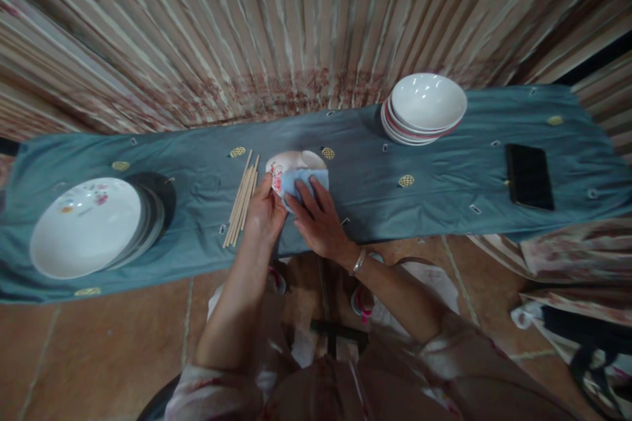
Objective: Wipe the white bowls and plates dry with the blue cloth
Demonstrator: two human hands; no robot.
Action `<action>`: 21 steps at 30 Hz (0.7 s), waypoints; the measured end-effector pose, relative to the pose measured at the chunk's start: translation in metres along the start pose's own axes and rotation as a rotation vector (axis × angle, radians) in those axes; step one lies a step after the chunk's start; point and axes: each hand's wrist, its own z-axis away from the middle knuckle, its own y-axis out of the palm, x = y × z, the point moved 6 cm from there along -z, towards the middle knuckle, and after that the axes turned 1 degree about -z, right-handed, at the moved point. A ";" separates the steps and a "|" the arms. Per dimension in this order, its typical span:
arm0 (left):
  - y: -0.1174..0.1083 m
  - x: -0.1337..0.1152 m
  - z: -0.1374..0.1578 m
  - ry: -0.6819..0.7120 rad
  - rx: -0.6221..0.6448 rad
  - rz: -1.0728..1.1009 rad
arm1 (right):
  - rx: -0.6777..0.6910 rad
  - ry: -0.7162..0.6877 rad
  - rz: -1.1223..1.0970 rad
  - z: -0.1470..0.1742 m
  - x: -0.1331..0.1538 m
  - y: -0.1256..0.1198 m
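Between my hands, over the middle of the table, is a white bowl (289, 162) with a red flower print, tipped so its outside and foot ring show. My left hand (266, 212) grips the bowl by its left lower side. A light blue cloth (296, 185) lies against the bowl's outer wall. My right hand (318, 217), with a silver bangle at the wrist, presses the cloth onto the bowl with its fingers laid over it. Just left of the bowl, several wooden chopsticks (241, 200) lie in a loose bundle.
At the left end stands a stack of large white bowls (83, 230). Toward the back right is another stack of white bowls (427, 104), some red-rimmed. A black phone-like object (530, 176) lies at the right. A teal patterned cloth (365, 210) covers the narrow table; a pleated curtain (316, 26) hangs behind.
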 end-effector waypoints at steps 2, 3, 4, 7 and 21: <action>0.001 0.001 0.001 0.051 0.054 -0.061 | 0.010 -0.009 0.009 -0.002 0.001 -0.001; 0.003 0.000 0.003 0.084 0.078 -0.081 | 0.010 -0.017 0.016 -0.003 0.002 -0.002; 0.004 0.000 0.005 0.112 0.094 -0.087 | 0.006 -0.026 0.027 -0.004 0.003 -0.003; 0.009 0.000 0.010 0.165 0.086 -0.070 | -0.031 -0.063 0.092 -0.006 0.005 -0.008; 0.024 0.011 0.028 0.062 0.027 -0.087 | -0.116 -0.134 0.258 -0.015 0.016 -0.025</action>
